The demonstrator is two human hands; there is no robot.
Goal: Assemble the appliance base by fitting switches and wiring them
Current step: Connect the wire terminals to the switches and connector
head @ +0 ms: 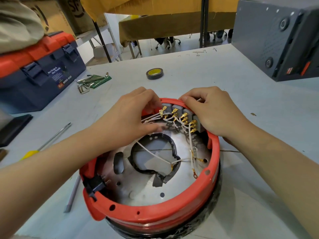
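Pinching a white lead at the leftmost of four grey switches [181,114], the left hand [131,118] works while the right hand [212,111] clasps the red base rim [155,214]; ring-terminal wires [194,168] below lie loose, unconnected.

grey table [224,69], cloth-draped tables [164,26] behind

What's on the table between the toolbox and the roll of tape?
In the head view, a bunch of hex keys lies between the toolbox and the tape roll.
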